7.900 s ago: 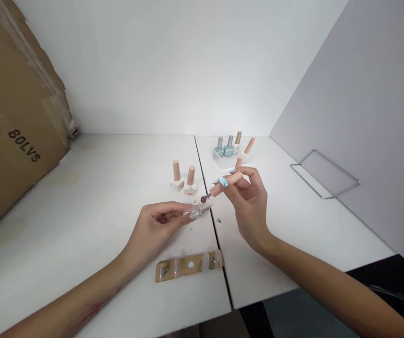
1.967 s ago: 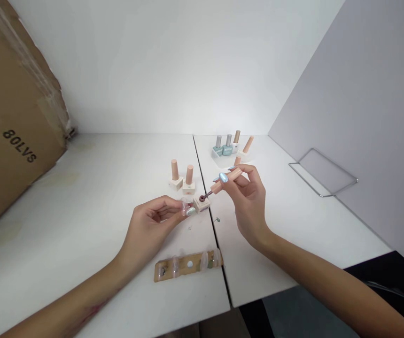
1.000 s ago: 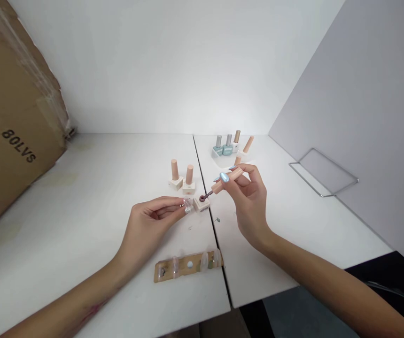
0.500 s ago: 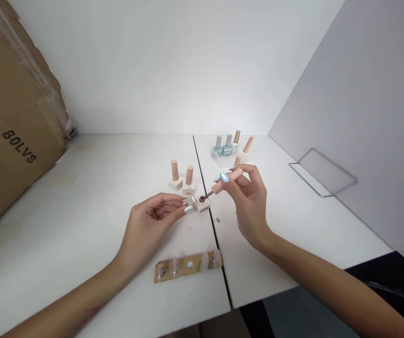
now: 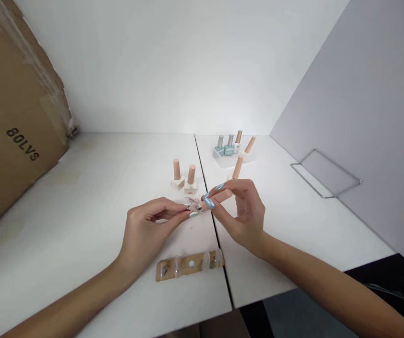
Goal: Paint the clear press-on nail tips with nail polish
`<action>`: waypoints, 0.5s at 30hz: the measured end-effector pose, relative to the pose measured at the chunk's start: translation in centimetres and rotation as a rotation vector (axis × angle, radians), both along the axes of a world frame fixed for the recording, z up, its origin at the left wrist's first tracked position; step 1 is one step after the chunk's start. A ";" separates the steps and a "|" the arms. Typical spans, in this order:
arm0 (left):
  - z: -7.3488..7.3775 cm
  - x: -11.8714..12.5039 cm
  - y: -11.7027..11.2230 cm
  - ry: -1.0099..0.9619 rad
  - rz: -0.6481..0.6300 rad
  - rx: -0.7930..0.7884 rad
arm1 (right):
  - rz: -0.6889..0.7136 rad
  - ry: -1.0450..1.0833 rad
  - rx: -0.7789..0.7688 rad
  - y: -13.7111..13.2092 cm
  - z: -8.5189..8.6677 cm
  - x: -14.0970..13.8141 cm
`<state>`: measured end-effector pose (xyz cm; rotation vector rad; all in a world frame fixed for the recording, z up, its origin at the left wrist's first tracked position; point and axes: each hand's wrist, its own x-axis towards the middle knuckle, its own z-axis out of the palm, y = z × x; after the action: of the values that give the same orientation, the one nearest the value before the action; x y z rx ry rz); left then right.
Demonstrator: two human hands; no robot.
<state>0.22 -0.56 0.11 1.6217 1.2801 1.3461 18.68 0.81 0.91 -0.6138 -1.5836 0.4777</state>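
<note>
My left hand (image 5: pixel 152 223) pinches a small clear nail tip (image 5: pixel 196 204) with a shiny metal piece at its base. Between thumb and fingers, my right hand (image 5: pixel 246 211) grips the peach cap of a nail polish brush (image 5: pixel 223 197). The brush end is at the nail tip; whether the bristles touch it is hard to tell. The open polish bottle behind is largely hidden by my fingers. Closer to me lies a brown strip (image 5: pixel 185 265) with several clear nail tips standing on it.
Two peach-capped polish bottles (image 5: pixel 191 180) stand just beyond my left fingers. Another peach-capped bottle (image 5: pixel 237 168) is behind my right hand. A white tray (image 5: pixel 225 163) farther back holds several bottles. A wire frame (image 5: pixel 323 192) lies at right, a cardboard box (image 5: pixel 15 103) at left.
My right hand has moved the brush out of the bottle's mouth, down and left to the nail tip. My left hand stays nearly in place, still pinching the nail tip.
</note>
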 end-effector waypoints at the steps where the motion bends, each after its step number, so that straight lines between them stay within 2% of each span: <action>1: 0.0 0.0 0.0 0.005 -0.005 0.009 | -0.021 -0.022 0.024 0.0 -0.1 0.0; 6: 0.1 0.0 0.0 0.023 -0.027 0.025 | -0.113 -0.100 0.078 0.1 -0.4 0.0; 15: 0.3 0.2 -0.1 0.038 -0.037 0.001 | -0.142 -0.126 0.038 0.3 -0.6 -0.1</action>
<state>0.39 -0.67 0.42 1.6711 1.2657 1.2998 18.60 1.11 0.34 -0.7337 -1.6508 0.3066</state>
